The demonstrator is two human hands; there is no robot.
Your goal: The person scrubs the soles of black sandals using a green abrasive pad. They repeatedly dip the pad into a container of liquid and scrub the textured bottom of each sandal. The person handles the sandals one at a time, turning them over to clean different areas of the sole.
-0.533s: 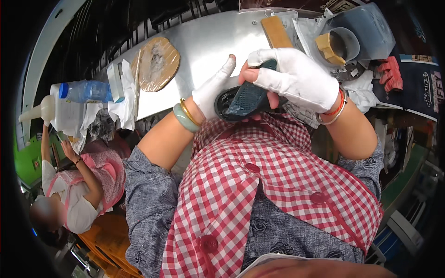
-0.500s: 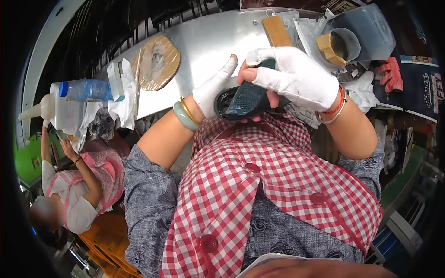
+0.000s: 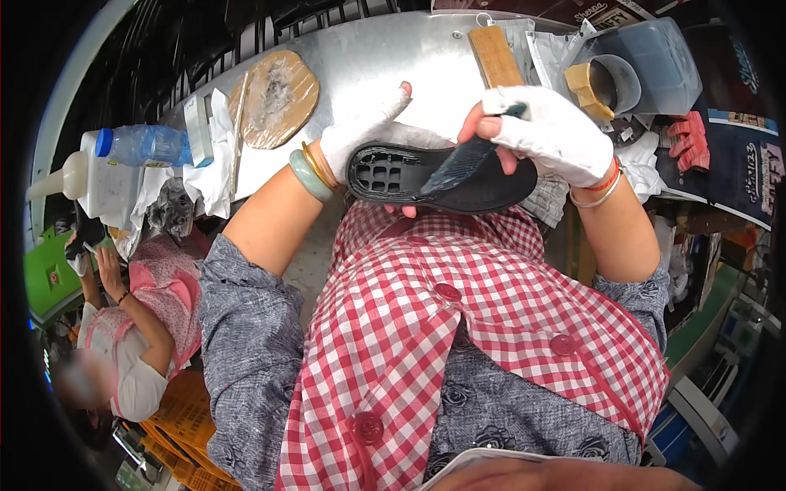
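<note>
A black shoe sole (image 3: 495, 192) lies level above my lap, its heel end with a grid of square hollows at the left. My left hand (image 3: 359, 131), in a white glove with bare fingertips, holds the heel end from beneath, thumb raised away from it. My right hand (image 3: 557, 137), gloved the same way, pinches a flat, dark blue-green piece (image 3: 458, 166) between thumb and fingers. That piece slants down to the left, its lower tip at the middle of the sole; whether it touches there I cannot tell. Its upper end is partly hidden by my fingers.
On the metal table are a plastic-wrapped brown disc (image 3: 278, 98), a wooden block (image 3: 495, 56), a cup (image 3: 614, 82) beside a clear bin (image 3: 663, 65), and a blue-capped bottle (image 3: 147, 146). Red gloves (image 3: 688, 146) lie at right. Another person (image 3: 139, 360) works at left.
The sole has turned and slid out so its heel grid and length show. My right hand has moved right, and the blue-green piece is now tilted with its tip downward.
</note>
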